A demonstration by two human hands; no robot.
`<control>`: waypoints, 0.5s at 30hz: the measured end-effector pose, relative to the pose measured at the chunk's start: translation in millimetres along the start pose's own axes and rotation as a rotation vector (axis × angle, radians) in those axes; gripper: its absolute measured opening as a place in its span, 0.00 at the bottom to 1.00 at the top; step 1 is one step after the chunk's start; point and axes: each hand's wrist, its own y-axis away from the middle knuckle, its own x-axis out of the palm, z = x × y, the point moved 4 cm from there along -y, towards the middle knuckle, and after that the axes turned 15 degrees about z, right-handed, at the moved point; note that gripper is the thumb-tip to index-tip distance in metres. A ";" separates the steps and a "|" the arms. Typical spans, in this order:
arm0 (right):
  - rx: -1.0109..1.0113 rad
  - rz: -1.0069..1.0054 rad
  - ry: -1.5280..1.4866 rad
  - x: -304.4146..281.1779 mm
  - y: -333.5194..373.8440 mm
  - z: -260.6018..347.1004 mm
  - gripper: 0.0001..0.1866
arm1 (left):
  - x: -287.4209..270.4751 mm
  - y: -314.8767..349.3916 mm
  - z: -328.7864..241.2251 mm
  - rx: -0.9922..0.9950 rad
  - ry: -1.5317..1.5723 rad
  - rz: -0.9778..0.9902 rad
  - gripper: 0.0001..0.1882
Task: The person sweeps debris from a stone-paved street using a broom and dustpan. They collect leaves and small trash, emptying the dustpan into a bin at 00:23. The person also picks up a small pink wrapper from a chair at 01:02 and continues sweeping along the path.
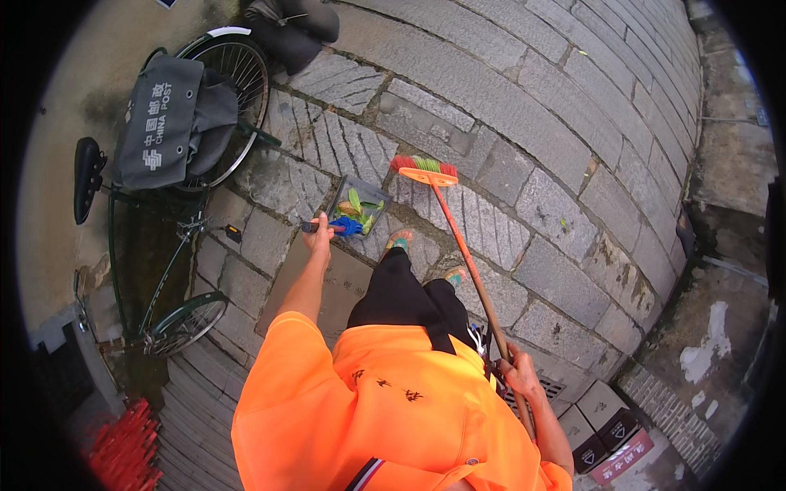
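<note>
At the lower right of the frame, the right hand [519, 378] is clenched around the top of a long orange-handled broom [471, 274]. The broom's shaft slants up and left from that hand to an orange head with red and green bristles [425, 168], resting on the grey stone paving [524, 106] above centre. Left of centre, the left hand [320, 228] grips the blue handle of a dark grey dustpan [359, 206] holding green leaves. The pan lies just left of the bristles, its open mouth towards them. At the upper left of the frame, a dark green bicycle [176, 245] with a grey saddlebag is parked.
</note>
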 end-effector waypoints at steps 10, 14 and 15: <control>-0.130 -0.312 -0.378 -76.2 24.5 -120.8 0.25 | 153.0 42.4 -41.3 0.109 -0.221 0.371 0.14; -0.195 -0.434 -0.522 -102.6 32.2 -182.2 0.24 | 257.7 64.5 -61.2 0.178 -0.341 0.547 0.14; -0.192 -0.463 -0.558 -110.0 37.8 -195.1 0.24 | 291.6 77.5 -70.8 0.219 -0.340 0.569 0.14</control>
